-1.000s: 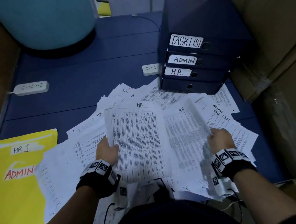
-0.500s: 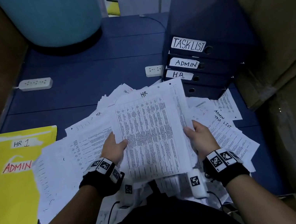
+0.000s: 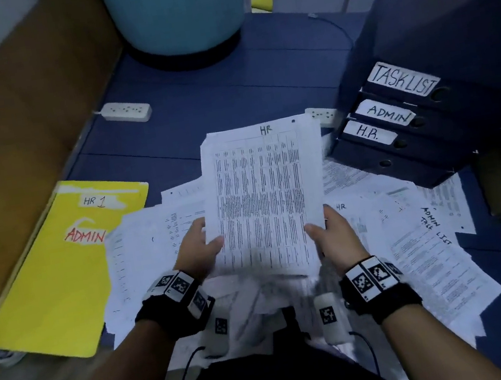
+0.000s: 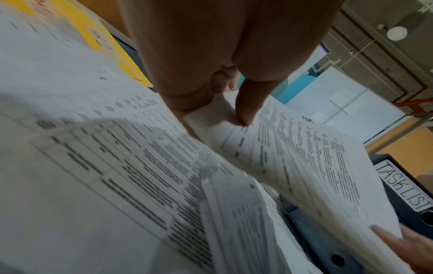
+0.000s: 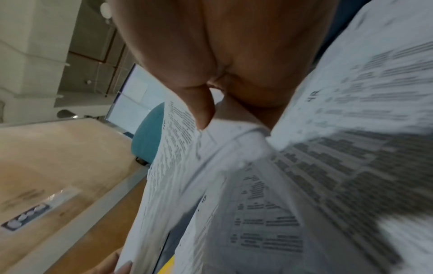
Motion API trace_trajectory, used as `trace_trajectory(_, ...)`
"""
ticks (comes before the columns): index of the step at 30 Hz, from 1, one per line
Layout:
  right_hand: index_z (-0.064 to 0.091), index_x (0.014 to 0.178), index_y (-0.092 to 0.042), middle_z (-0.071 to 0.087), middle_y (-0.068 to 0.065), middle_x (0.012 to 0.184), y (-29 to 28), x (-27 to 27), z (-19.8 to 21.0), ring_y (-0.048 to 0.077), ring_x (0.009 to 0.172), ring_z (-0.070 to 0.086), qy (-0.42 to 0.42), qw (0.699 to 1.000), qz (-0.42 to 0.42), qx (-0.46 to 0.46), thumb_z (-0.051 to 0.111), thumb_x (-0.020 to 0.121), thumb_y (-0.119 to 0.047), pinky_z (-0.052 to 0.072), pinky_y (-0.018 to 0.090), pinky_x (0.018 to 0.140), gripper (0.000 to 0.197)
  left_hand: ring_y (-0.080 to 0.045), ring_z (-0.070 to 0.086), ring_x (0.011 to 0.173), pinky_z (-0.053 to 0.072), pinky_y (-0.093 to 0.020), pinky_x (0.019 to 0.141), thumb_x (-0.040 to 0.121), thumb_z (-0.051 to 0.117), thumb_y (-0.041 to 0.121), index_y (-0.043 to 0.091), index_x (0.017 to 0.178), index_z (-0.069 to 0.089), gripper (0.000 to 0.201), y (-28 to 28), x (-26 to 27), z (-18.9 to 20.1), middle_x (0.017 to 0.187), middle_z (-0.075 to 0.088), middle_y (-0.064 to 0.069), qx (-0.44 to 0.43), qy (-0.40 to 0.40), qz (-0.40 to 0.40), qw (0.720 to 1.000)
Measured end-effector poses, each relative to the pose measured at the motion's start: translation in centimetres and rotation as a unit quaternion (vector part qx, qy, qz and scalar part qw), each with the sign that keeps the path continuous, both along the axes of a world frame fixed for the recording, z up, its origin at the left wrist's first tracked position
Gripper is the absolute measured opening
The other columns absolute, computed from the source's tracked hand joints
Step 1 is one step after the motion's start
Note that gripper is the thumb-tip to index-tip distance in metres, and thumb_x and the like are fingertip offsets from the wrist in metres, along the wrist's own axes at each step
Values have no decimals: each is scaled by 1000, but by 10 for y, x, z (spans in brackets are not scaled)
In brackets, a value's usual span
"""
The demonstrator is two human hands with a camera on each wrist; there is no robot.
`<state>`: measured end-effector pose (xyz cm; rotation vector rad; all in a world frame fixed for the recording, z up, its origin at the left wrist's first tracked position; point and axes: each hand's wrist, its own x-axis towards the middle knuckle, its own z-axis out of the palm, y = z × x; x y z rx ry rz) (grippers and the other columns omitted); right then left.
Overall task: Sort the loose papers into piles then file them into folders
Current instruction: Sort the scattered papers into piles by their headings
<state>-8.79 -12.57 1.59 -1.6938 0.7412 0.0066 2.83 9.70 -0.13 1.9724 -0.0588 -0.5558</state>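
I hold a stack of printed sheets headed HR (image 3: 263, 194) upright over the paper heap. My left hand (image 3: 200, 247) grips its lower left edge, thumb on the front. My right hand (image 3: 332, 236) grips the lower right edge the same way. In the left wrist view the HR stack (image 4: 304, 157) is pinched under the thumb of my left hand (image 4: 239, 111). The right wrist view shows my right hand (image 5: 211, 115) pinching the HR stack (image 5: 178, 148). Loose papers (image 3: 415, 245) lie spread on the blue table (image 3: 227, 95). A yellow folder marked HR 1 and ADMIN (image 3: 52, 270) lies at the left.
Several dark blue binders (image 3: 421, 116) labelled TASKLIST, ADMIN and H.R. are stacked at the right. A teal round base (image 3: 178, 14) stands at the back. Two white power strips (image 3: 127, 111) lie on the table. Cardboard panels (image 3: 3, 130) flank both sides.
My right hand brought its sheets onto the left hand's HR sheets. Both hands now hold one squared stack, lifted higher and more upright.
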Motion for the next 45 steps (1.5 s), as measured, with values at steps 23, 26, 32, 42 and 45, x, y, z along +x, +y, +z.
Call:
trace_trajectory(23,49,116,-7,60,14,98,224,305,-47,11,31,52,132,988,-24,80,49,99,-13,42,21,36,17,-19,42,124,47,-17,61,91,56,-2,19,141,37,58,190,180,-13,144,32,-3,43,-49,204,977)
trace_trajectory(26,50,96,-12,67,16,96,228,308,-43,15,34,58,157,985,4,69,59,97,-27,43,20,34,17,-18,46,119,52,-40,88,90,57,1,19,134,45,49,186,180,-14,138,38,-3,55,-67,178,980)
trace_trajectory(32,53,109,-10,66,11,90,176,259,-18,18,43,61,128,987,83,-57,60,95,-32,42,22,37,27,-13,54,98,44,-24,81,91,53,0,15,112,58,27,142,169,-13,112,58,1,37,-71,46,996)
trace_trajectory(42,58,89,-18,69,5,102,67,119,-17,21,87,63,222,959,52,-169,57,95,-29,42,25,72,12,-29,35,132,32,-39,108,80,66,29,14,141,42,67,49,128,-42,147,36,-11,161,-38,-152,974)
trace_trajectory(45,62,109,-18,66,3,111,63,91,-23,18,103,60,258,953,62,-143,64,90,-31,41,24,88,24,-29,16,140,27,-50,106,80,68,34,26,146,28,78,43,119,-47,155,16,-6,300,-56,-134,943)
